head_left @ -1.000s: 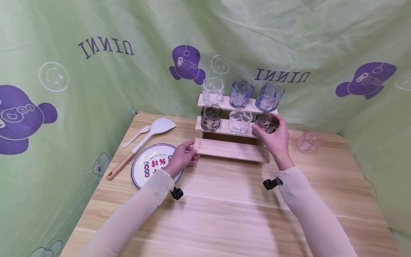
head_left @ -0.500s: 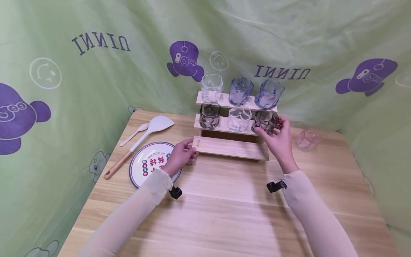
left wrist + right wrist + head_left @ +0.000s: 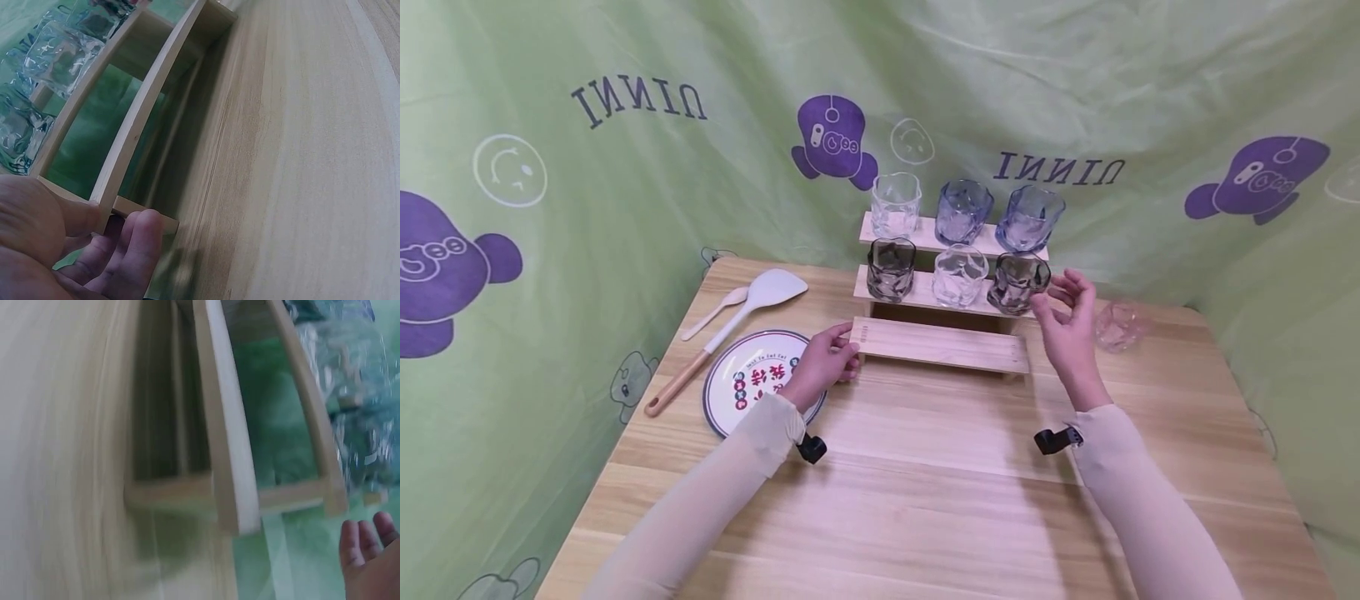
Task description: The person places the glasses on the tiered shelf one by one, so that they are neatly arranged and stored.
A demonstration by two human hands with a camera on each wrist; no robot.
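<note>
A three-tier wooden rack (image 3: 940, 345) stands on the table. My left hand (image 3: 822, 365) grips the left end of its lowest shelf; in the left wrist view the thumb lies against the board and the fingers (image 3: 140, 240) curl beneath. On the middle shelf stand a smoky dark glass (image 3: 891, 275), a clear glass (image 3: 959, 279) and, at the right end, another dark glass (image 3: 1017, 287). Beside this last one is my right hand (image 3: 1071, 333), fingers spread and holding nothing. Its thumb tip is near the glass; whether they touch I cannot tell.
The top shelf bears a clear glass (image 3: 896, 204) and two blue glasses (image 3: 964, 212). A pink glass (image 3: 1117, 327) stands on the table at right. At left lie a plate (image 3: 722, 392), a spatula (image 3: 775, 289) and a small spoon (image 3: 715, 312). Green curtain (image 3: 700, 183) surrounds the table.
My right hand has let go of the right-hand dark glass and drawn back to the right. That glass stays on the middle shelf. My left hand has kept its hold on the rack.
</note>
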